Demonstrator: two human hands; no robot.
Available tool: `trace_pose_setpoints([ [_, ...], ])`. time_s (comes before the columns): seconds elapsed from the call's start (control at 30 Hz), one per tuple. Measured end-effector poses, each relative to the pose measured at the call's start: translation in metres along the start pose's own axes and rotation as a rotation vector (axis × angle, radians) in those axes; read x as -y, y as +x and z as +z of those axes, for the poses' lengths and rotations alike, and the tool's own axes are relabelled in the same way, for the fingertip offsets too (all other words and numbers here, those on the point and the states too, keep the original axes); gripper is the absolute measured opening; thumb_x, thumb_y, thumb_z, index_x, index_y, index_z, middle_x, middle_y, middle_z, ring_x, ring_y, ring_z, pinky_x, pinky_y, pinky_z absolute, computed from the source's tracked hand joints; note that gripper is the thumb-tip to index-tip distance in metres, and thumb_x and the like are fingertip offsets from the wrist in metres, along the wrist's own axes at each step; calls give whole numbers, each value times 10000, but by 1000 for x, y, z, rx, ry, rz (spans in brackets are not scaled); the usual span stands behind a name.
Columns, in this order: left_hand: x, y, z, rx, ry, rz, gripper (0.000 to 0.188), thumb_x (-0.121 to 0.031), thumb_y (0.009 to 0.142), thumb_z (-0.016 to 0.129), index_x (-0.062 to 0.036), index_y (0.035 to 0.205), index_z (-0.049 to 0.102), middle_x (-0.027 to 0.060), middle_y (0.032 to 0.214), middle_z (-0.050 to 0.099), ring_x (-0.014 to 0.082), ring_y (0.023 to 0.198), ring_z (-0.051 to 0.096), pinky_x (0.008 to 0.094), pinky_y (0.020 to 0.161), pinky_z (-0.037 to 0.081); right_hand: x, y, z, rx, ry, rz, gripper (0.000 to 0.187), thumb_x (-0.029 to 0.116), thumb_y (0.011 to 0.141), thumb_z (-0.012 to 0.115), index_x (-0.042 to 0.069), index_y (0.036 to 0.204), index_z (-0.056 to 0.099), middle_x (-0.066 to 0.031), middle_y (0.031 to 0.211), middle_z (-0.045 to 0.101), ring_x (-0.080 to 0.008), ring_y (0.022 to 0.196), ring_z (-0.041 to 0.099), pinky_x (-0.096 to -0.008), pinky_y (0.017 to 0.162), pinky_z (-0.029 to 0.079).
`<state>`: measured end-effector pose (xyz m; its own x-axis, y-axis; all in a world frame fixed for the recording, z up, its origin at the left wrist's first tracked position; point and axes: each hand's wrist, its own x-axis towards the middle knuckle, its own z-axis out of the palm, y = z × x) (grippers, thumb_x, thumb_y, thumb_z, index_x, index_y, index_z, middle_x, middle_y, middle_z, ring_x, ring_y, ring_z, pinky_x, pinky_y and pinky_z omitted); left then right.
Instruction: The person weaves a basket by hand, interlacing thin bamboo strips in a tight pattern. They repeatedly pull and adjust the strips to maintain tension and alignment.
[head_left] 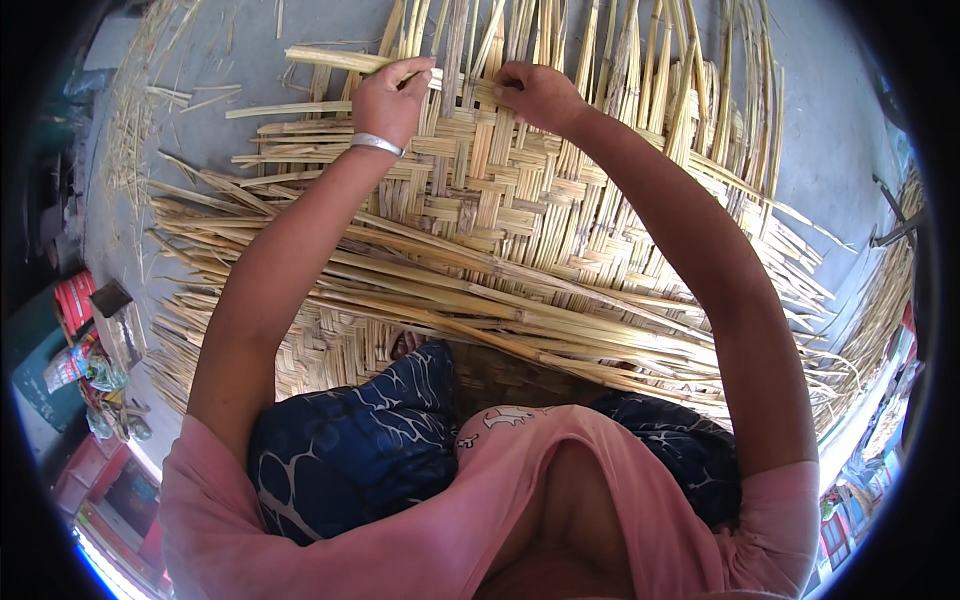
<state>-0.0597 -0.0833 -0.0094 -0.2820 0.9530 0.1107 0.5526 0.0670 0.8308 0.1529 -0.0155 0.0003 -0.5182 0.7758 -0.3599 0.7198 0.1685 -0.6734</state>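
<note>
Crosswise, reed strip (325, 57) under left hand (385, 105), pinched in grip; right hand (545, 97) curled near it, grip unclear.

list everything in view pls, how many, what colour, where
Woven mat: one, straw-yellow, before the person
Held strip: at least one, pale yellow, mat's far part
Loose strips: many, yellow-tan, across near mat
Unwoven ends: many, straw-coloured, far edge
Floor: one, grey, around mat
Straw scraps: many, pale, floor at left
Stalk pile: uncounted, straw-coloured, right
Packet: one, red, far left
Legwear: one, dark blue with white lines, on legs
Top: one, pink, on torso
Bracelet: one, silver, left wrist
Left hand: one, bare, pinching held strip
Right hand: one, bare, fingers at mat's far part
</note>
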Motion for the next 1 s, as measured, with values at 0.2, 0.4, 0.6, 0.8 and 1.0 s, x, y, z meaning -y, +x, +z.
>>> trace_pose_setpoints([
  [0.2,32,-9,3,-11,9,-129,176,-226,848,693,-146,991,756,65,966,738,210,840,697,300,770,527,-8,-17,12,-176,-38,-119,235,202,940,542,108,1128,647,-146,1065,627,-294,906,656,-393,862,528],
  [0.4,39,-17,-3,10,21,-218,145,-93,880,680,-42,1004,735,50,1004,732,105,908,662,244,839,504,-5,-38,16,-78,-435,-303,316,10,866,538,48,1175,593,-141,1106,583,-270,928,643,-363,873,552],
  [0.6,22,-28,-8,47,114,-220,219,-125,912,637,-58,1110,702,76,1098,710,132,959,654,249,856,495,3,-50,18,-12,-816,-416,313,17,853,562,-5,1165,563,-134,1176,544,-253,1049,589,-361,943,515],
  [0.8,12,-89,-16,209,556,176,518,-230,937,562,-81,1414,425,150,1435,461,312,1333,423,461,1103,321,5,-55,22,17,-993,-419,411,52,879,561,-36,1276,499,-153,1336,491,-268,1156,550,-383,1004,471],
  [1.0,14,-108,-11,365,780,126,542,-266,975,492,-47,1451,353,151,1508,363,297,1436,274,466,1167,202,3,-58,21,26,-929,-378,492,68,905,535,-12,1377,421,-153,1415,444,-280,1229,500,-403,1070,416],
])
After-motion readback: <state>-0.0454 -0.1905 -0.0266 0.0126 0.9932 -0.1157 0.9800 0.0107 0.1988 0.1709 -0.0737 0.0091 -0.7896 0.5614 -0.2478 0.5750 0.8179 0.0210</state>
